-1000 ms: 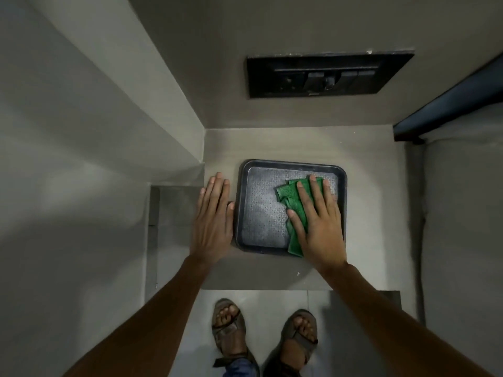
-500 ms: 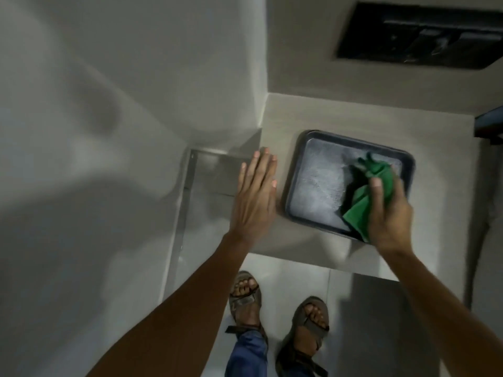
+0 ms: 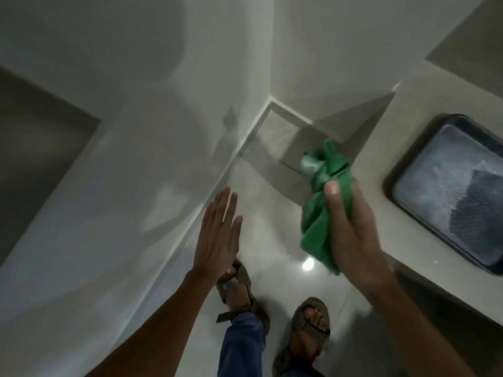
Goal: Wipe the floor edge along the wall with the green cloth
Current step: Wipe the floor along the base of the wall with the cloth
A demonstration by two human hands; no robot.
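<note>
Grey-white wall (image 3: 109, 186) at left, meeting pale glossy floor (image 3: 275, 240) along a thin light skirting line (image 3: 190, 227) that runs up to a corner recess. Left hand (image 3: 217, 235) open and flat, fingers together, empty, hovering over the floor just beside that edge. Sandalled feet (image 3: 307, 330) below on the tile, one blue trouser leg (image 3: 242, 346) showing. Green cloth (image 3: 324, 202) bunched in the right hand (image 3: 353, 232), thumb pressed across the front, fingers closed round the back; held in the air above the floor, clear of the wall edge and not yet touching any surface. Soft, light and limp by the look of its folds, loose ends drooping below and puffing out above the fist; likely to need flattening under the palm to wipe a narrow edge, gripped at the middle so the corners do not trail. Beige worktop (image 3: 394, 137) at right, carrying a dark rectangular tray (image 3: 392, 183) with a raised rim; nothing solid inside, only a mottled, streaked base, wet or dusty, cannot tell. Wiping of the floor edge judged not yet begun.
</note>
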